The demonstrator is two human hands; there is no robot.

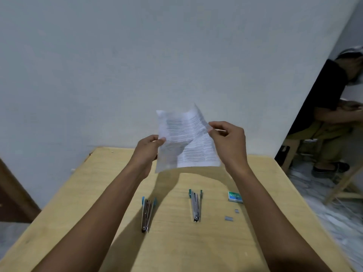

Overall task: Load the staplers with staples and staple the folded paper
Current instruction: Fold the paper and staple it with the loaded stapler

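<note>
A printed sheet of paper (pixel 186 140) is held up above the far part of the wooden table (pixel 176 242). My left hand (pixel 148 148) pinches its left edge and my right hand (pixel 229 142) pinches its right edge. Two metal staplers with teal ends lie on the table below: the left stapler (pixel 147 213) and the right stapler (pixel 195 206). A small green staple box (pixel 234 197) sits to the right of them, with two loose staple strips (pixel 228 218) nearer me.
A pale wall stands right behind the table. A person in dark clothes (pixel 332 114) sits on a wooden stool at the far right, beyond the table's right edge. A brown door edge (pixel 13 193) is at the left.
</note>
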